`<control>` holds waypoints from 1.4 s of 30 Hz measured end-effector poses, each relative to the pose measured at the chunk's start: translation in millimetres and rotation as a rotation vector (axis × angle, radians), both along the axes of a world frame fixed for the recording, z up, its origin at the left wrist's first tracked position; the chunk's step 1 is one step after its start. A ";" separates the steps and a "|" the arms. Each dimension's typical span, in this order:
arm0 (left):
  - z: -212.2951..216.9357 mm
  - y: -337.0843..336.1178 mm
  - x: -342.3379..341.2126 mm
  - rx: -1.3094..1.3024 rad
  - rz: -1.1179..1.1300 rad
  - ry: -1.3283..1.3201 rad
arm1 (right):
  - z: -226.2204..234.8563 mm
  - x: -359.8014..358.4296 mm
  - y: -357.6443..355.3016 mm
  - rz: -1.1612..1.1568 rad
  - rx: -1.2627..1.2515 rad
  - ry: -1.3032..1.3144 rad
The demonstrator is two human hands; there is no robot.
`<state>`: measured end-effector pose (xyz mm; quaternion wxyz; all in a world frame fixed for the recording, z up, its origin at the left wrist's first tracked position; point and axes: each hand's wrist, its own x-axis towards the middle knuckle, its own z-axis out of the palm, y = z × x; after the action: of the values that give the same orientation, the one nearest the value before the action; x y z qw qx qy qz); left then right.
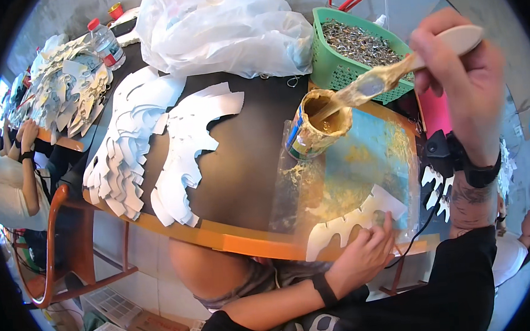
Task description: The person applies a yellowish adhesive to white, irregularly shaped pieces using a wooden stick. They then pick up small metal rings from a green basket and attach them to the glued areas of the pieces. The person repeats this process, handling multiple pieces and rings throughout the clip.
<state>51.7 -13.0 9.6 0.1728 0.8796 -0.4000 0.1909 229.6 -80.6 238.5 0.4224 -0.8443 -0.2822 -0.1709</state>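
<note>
With the paste tin as clock centre, the right hand (462,71) lies between 2 and 3 o'clock, its grip closed around a pale wooden-handled brush (372,86) crusted with yellowish paste. The brush slants down toward 8 o'clock, its far end in the mouth of the round metal tin (301,138), whose rim and side are thickly smeared.

Between 5 and 6 o'clock, at the near edge of the dark, orange-edged worktop (240,149), lies a flat white cut-out piece (347,224) with a scalloped edge. The left hand (367,250) rests its fingers on the right end of this piece; whether its grip pinches from below, I cannot tell. The piece partly covers a translucent, paste-stained sheet (368,171).

At 1 o'clock stands a green plastic basket (325,58) filled with small metal fittings (360,41). A large, white translucent plastic bag (220,31) bulges between 10 and 11. Toward 9 lie a smaller stack of white cut-outs (185,152) and, beyond it, a longer overlapping row of white cut-outs (118,150). A clear, red-capped bottle (106,45) stands near 10.
</note>
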 end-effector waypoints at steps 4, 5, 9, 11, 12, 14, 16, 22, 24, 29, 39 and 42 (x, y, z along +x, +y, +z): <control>-0.4 1.0 1.5 0.019 -0.023 -0.025 | -1.2 -15.7 -1.5 0.071 -0.165 0.032; -0.1 1.4 1.4 0.017 -0.047 0.003 | 0.0 -18.2 -6.3 0.088 -0.155 0.024; -0.2 -0.7 0.4 0.022 0.003 0.008 | -2.2 -23.2 -21.7 0.169 -0.285 -0.049; -1.8 -1.6 -0.8 0.011 0.005 0.028 | -3.3 -28.9 -25.9 0.153 -0.304 -0.035; -0.2 -0.8 -1.0 0.005 0.001 0.037 | -0.7 -34.5 -30.0 0.131 -0.277 0.001; 0.9 0.7 -1.8 0.007 0.000 0.057 | 7.7 -44.6 -40.7 0.090 -0.222 0.074; 0.7 -3.4 -1.4 0.000 -0.003 0.051 | 15.7 -50.5 -52.8 0.049 -0.200 -0.061; 1.3 -2.5 -4.1 0.063 0.020 0.007 | 4.4 -32.8 -54.2 0.249 -0.310 -0.377; 0.3 -2.5 -4.4 0.056 0.010 0.024 | -1.5 -25.7 -53.1 0.357 -0.466 -0.340; -3.9 -0.3 -5.3 0.057 0.033 -0.020 | 3.5 -35.8 -77.2 0.353 -0.581 -0.227; 4.0 -3.9 -2.9 0.057 0.033 0.004 | 2.2 -98.4 -163.3 -0.198 -0.301 -0.282; 2.5 -6.6 -4.4 0.082 0.072 -0.009 | -16.3 -104.6 -171.1 -0.221 -0.200 -0.116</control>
<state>47.3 -19.5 12.1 0.1277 0.8989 -0.3763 0.1843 125.1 -251.7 222.1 0.2977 -0.8968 -0.2270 -0.2357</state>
